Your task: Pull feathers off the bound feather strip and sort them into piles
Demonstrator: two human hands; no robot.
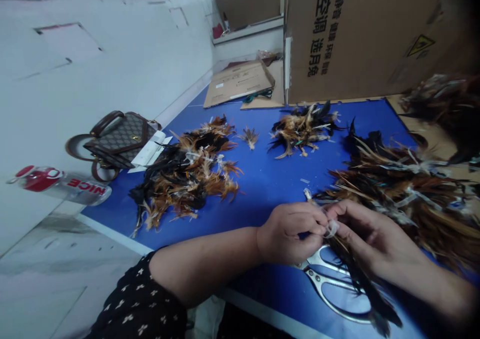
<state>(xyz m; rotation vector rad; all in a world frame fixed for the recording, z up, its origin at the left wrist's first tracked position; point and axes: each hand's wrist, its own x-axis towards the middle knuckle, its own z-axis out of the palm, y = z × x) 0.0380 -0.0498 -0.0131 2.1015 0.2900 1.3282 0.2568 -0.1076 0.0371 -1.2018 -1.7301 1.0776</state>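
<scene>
Both hands meet over the front right of the blue table. My left hand [294, 231] is closed, pinching a whitish tie at the bound end of a feather bunch [358, 271]. From the other side, my right hand [375, 234] grips the same bunch between thumb and fingers. Its dark feathers hang down toward the table's front edge. Under the bunch lie metal scissors [343, 299], their blades partly hidden by my left hand. A large pile of brown and black feathers [408, 184] lies just beyond my right hand.
More feather piles lie at the left [191, 174] and back [303, 129] of the blue table [262, 174], with a small tuft [249, 137] between them. A handbag [123, 139] and a clear bottle [62, 184] are at far left. A large cardboard box [367, 39] stands behind.
</scene>
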